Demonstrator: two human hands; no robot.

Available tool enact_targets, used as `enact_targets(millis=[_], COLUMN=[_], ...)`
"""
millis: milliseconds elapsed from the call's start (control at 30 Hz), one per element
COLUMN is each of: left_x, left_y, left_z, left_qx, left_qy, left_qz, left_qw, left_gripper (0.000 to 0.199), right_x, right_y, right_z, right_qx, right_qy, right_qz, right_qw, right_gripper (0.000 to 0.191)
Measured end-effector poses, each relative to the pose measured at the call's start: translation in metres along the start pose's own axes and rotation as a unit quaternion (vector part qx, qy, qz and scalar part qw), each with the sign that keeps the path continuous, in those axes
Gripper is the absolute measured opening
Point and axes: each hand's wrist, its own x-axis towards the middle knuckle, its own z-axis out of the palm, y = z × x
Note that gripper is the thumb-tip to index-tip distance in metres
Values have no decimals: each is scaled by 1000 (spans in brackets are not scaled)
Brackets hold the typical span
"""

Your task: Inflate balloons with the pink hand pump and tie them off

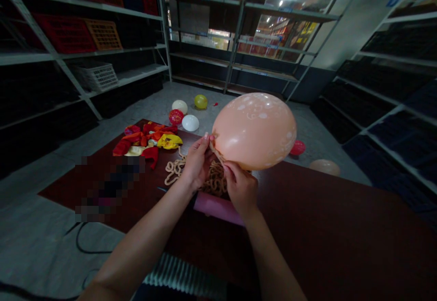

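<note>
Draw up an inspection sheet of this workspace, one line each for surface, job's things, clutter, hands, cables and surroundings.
Surface: dark red-brown table, its right part bare.
Job's things: inflated peach balloon held above the table; tan cord-like coils and pink roll below.
Clutter: limp balloons, red, yellow and pale, heaped far left; one blurred patch beside them, unreadable.
Hands: left hand and right hand both have fingers closed at the balloon's neck.
Cables: black cable at the left, by the table's edge.
Surroundings: inflated balloons on the floor; shelving with plastic crates left.
</note>
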Motion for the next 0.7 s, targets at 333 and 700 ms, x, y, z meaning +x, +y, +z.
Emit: enact_targets(millis=[333, 700], left_x=[-3, -1], left_y=[-11, -10], left_z=[-1, -6], left_qx=[105, 151], left_qy=[-142, -122], left_qz=[118, 130], left_qw=[977, 972], left_gripper=[29, 39], right_x=[-3, 1], right_y=[1, 5], right_z=[3, -3], right_qx=[147, -31], right_qy=[26, 47], right_qz=[131, -77], right_qw=[980, 995], right_gripper=[24, 26])
